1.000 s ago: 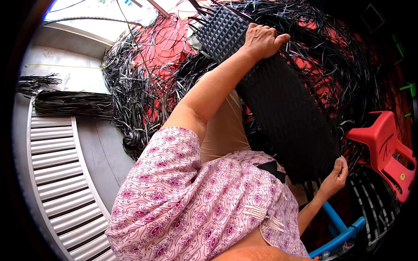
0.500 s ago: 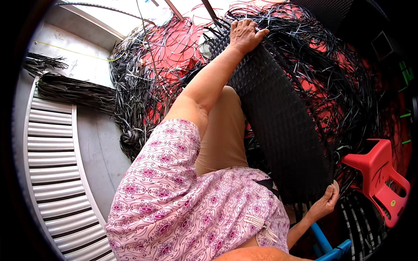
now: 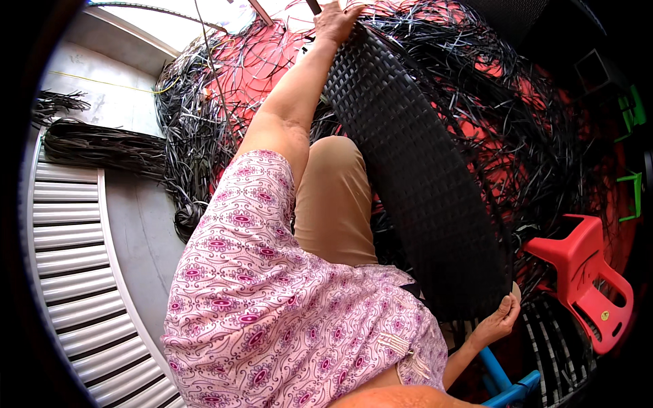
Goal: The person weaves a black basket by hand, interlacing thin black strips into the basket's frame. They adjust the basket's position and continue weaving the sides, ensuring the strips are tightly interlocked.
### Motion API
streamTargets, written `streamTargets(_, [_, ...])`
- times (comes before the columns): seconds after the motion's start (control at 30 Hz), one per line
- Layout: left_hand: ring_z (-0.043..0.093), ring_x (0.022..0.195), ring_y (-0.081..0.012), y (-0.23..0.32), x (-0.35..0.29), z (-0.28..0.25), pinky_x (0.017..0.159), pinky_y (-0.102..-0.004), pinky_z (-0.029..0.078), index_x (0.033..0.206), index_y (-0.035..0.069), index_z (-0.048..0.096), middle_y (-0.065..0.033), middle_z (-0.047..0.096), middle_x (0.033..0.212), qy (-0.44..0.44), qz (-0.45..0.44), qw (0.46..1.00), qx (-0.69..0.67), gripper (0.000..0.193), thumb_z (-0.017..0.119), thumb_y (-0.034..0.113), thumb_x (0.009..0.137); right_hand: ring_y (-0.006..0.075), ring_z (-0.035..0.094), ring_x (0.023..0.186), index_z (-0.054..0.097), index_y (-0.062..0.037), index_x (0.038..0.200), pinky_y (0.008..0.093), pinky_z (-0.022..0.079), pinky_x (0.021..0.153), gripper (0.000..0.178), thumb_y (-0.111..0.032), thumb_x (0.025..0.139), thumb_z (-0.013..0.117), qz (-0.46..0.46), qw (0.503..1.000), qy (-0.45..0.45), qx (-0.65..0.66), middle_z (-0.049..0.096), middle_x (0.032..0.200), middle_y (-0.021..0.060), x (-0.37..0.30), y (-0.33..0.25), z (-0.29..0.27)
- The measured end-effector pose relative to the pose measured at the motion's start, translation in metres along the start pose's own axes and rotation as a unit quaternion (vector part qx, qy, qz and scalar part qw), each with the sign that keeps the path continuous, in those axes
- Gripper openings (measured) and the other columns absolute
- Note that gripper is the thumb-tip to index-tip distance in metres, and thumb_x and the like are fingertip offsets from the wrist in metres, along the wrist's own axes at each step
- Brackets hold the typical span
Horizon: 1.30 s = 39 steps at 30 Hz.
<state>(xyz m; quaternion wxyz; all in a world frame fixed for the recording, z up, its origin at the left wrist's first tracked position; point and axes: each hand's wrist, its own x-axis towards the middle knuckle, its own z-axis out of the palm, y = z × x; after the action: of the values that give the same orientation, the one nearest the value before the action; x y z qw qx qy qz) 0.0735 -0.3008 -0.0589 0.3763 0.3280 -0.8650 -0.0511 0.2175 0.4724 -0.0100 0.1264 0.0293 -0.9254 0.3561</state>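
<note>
A long, curved panel of woven flat black strips [image 3: 415,156] slants from the top middle to the lower right, beside my bent knee. My left hand [image 3: 335,22] grips its far end with the arm stretched out; the thumb points right and the fingertips are hidden. At the near right corner my right hand [image 3: 495,324] holds the panel's edge, its fingers closed around the rim. Loose black plastic strips [image 3: 537,143] lie in a big tangle along the panel's right side.
Left of me are a bundle of dark strips [image 3: 102,146] and a white slatted frame [image 3: 75,258]. A small red plastic chair [image 3: 578,265] stands at the right. Blue bars [image 3: 510,391] show at the lower right, and green-legged furniture [image 3: 632,194] at the far right.
My left hand has moved farther away and slightly left, with the panel's far end. My right hand keeps its hold on the near corner. The whole view has shifted a little.
</note>
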Motion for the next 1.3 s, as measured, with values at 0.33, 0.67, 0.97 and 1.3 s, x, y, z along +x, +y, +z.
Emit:
streamTargets(0.33, [0.063, 0.115, -0.0154, 0.024, -0.024, -0.045, 0.102, -0.0294, 0.045, 0.130, 0.000, 0.068, -0.0063, 0.072, 0.121, -0.161, -0.114, 0.849, -0.491, 0.047, 0.070, 0.035, 0.098, 0.0242, 0.063, 0.089, 0.066, 0.0037, 0.110, 0.0361, 0.051, 0.082, 0.041, -0.036, 0.107, 0.056, 0.003, 1.000, 0.004, -0.005, 0.069, 0.099, 0.0124, -0.002, -0.001, 0.000])
streamTargets(0.67, [0.066, 0.089, -0.0136, 0.011, -0.019, -0.008, 0.080, -0.0255, 0.051, 0.120, 0.000, 0.070, -0.0048, 0.073, 0.100, -0.108, -0.144, 0.833, -0.524, 0.031, 0.073, 0.018, 0.094, 0.0271, 0.064, 0.092, 0.066, 0.0048, 0.112, 0.0374, 0.051, 0.085, 0.042, -0.035, 0.107, 0.055, 0.008, 1.000, 0.001, -0.008, 0.070, 0.103, 0.0150, 0.001, -0.002, 0.001])
streamTargets(0.97, [0.065, 0.099, -0.0260, 0.028, -0.032, -0.007, 0.088, -0.0367, 0.050, 0.113, 0.005, 0.077, -0.0123, 0.073, 0.106, -0.036, -0.064, 0.954, -0.291, 0.032, 0.070, 0.031, 0.095, 0.0262, 0.065, 0.092, 0.067, 0.0039, 0.112, 0.0373, 0.052, 0.084, 0.042, -0.036, 0.107, 0.054, -0.004, 1.000, -0.004, -0.008, 0.070, 0.103, 0.0146, 0.003, -0.003, 0.002])
streamTargets(1.3, [0.069, 0.079, -0.0432, 0.070, -0.047, -0.014, 0.075, -0.0497, 0.053, 0.092, 0.003, 0.076, -0.0262, 0.070, 0.083, 0.093, -0.071, 0.990, -0.077, 0.031, 0.060, 0.029, 0.097, 0.0221, 0.067, 0.087, 0.069, 0.0027, 0.111, 0.0340, 0.053, 0.077, 0.040, -0.035, 0.107, 0.055, -0.014, 0.999, 0.017, -0.035, 0.072, 0.100, 0.0117, -0.001, 0.001, 0.005])
